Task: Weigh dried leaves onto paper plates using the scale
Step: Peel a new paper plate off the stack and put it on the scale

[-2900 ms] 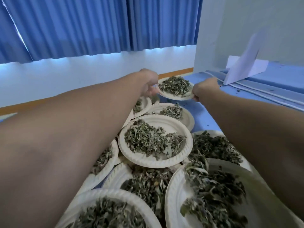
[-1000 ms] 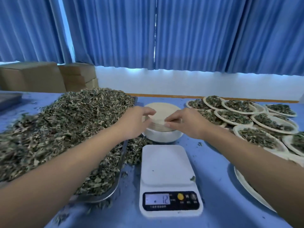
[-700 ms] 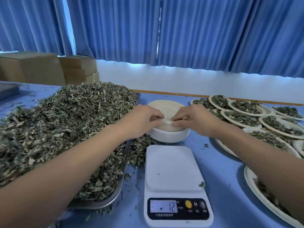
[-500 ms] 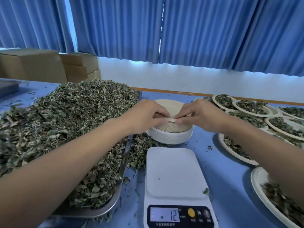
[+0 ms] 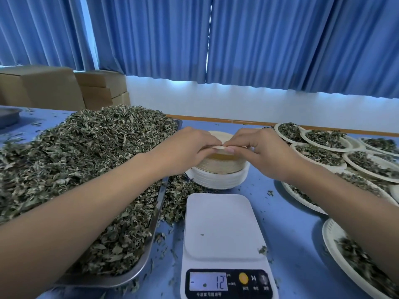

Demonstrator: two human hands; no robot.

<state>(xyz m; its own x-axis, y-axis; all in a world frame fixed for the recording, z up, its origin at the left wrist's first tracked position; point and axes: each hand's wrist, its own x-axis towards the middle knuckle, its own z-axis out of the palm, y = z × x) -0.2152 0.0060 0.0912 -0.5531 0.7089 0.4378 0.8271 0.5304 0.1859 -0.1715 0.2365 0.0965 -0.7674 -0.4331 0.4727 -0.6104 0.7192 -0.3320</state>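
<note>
A stack of empty paper plates (image 5: 218,175) stands behind the white scale (image 5: 222,229), whose platform is bare and whose display (image 5: 208,282) reads 12. My left hand (image 5: 185,147) and my right hand (image 5: 263,152) meet over the stack, fingertips pinching the near rim of the top plate (image 5: 218,147). A large heap of dried leaves (image 5: 82,169) fills a metal tray (image 5: 151,240) on the left.
Several paper plates filled with leaves (image 5: 323,139) crowd the right side of the blue table (image 5: 287,234), one at the near right edge (image 5: 354,264). Loose leaf bits lie around the scale. Cardboard boxes (image 5: 64,89) stand at the back left under blue curtains.
2.9 s ago both hands held a filled plate among the filled ones. Since 1 s ago they have stayed at the empty stack, drawing together to pinch the top plate's rim.
</note>
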